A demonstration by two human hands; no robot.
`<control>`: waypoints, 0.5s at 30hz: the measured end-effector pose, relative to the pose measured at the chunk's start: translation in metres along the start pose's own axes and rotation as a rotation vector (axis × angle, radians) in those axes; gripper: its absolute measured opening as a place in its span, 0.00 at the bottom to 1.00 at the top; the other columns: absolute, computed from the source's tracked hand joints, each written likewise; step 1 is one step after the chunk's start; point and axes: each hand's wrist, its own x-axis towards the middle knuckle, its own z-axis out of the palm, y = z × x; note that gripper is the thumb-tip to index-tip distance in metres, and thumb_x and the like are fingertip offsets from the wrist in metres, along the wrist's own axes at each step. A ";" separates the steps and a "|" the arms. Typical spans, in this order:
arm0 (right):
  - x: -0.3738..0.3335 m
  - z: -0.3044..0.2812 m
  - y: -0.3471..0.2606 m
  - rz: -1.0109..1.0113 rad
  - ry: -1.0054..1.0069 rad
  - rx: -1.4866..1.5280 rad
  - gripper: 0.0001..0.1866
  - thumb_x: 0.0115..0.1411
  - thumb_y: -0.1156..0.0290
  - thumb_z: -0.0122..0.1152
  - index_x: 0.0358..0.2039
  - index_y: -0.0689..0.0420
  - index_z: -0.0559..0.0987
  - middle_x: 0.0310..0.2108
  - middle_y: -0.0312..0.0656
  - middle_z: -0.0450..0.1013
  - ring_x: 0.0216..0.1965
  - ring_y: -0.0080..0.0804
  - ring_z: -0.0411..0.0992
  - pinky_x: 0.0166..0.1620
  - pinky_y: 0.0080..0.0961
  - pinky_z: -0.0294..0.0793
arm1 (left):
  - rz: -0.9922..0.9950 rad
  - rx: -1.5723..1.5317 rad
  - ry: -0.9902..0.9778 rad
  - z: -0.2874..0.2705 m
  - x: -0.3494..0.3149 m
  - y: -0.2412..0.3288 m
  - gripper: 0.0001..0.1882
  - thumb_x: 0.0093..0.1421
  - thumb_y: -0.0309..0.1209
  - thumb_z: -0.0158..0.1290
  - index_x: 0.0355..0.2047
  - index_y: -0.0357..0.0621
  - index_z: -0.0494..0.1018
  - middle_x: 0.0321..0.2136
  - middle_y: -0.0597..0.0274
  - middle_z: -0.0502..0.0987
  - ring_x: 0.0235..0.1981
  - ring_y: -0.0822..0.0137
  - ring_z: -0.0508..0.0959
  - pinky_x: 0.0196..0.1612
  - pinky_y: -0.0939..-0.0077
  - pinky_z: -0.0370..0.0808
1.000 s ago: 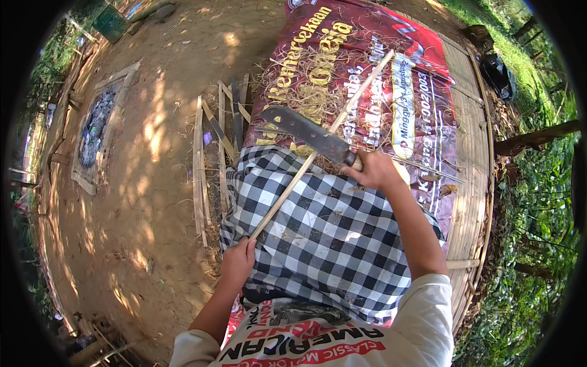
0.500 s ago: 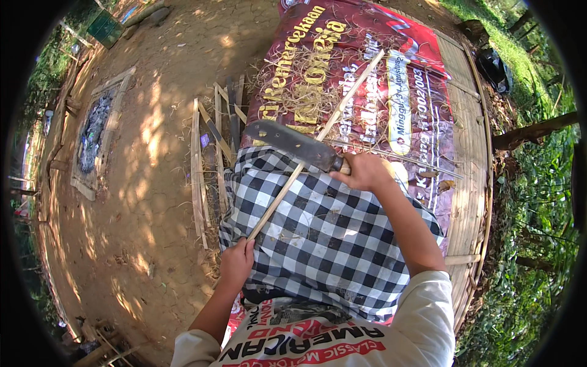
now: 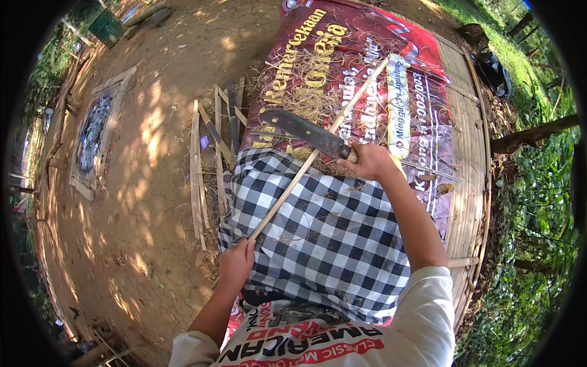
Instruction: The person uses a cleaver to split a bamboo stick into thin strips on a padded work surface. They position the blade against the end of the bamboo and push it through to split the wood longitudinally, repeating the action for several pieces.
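My left hand [image 3: 236, 262] is closed round the near end of a long pale bamboo strip [image 3: 282, 197], which slants away to the upper right. In my right hand [image 3: 372, 161] is the wooden handle of a machete [image 3: 302, 133]. Its broad dark blade points left and lies across the strip, well beyond my left hand. A black-and-white checked cloth [image 3: 324, 226] covers my lap beneath the strip. The strip's far part extends over a red printed banner [image 3: 293, 61] littered with thin curled shavings [image 3: 312, 92].
Several split bamboo pieces [image 3: 197, 171] lean beside the cloth on the left. The banner covers a bamboo-slat platform [image 3: 468, 183]. Thin sticks [image 3: 437, 171] lie right of my right hand. A framed ash pit [image 3: 95, 134] sits on the dirt ground, with a green container [image 3: 106, 27] farther back.
My right hand and the machete have slid forward and slightly right along the strip. The strip's far end has dipped slightly to the right; my left hand stays in place.
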 end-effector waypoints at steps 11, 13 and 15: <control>-0.012 0.003 -0.013 -0.068 -0.061 -0.068 0.37 0.55 0.33 0.54 0.33 0.63 0.79 0.22 0.54 0.76 0.29 0.54 0.77 0.39 0.44 0.77 | -0.025 0.008 0.006 0.002 -0.002 0.001 0.16 0.66 0.39 0.49 0.25 0.40 0.71 0.13 0.46 0.72 0.18 0.43 0.76 0.21 0.53 0.71; -0.005 -0.005 0.027 0.070 0.019 -0.040 0.36 0.55 0.35 0.55 0.32 0.63 0.79 0.22 0.54 0.76 0.29 0.53 0.77 0.38 0.43 0.77 | 0.006 0.019 -0.003 -0.002 0.004 0.009 0.16 0.66 0.39 0.49 0.25 0.41 0.71 0.13 0.46 0.72 0.17 0.43 0.76 0.21 0.53 0.71; -0.008 -0.007 0.032 0.148 0.071 -0.046 0.33 0.56 0.38 0.58 0.34 0.64 0.78 0.23 0.54 0.77 0.30 0.53 0.78 0.38 0.44 0.77 | 0.003 0.026 -0.002 -0.004 0.009 0.013 0.16 0.66 0.39 0.49 0.24 0.41 0.70 0.13 0.46 0.73 0.17 0.44 0.76 0.21 0.53 0.71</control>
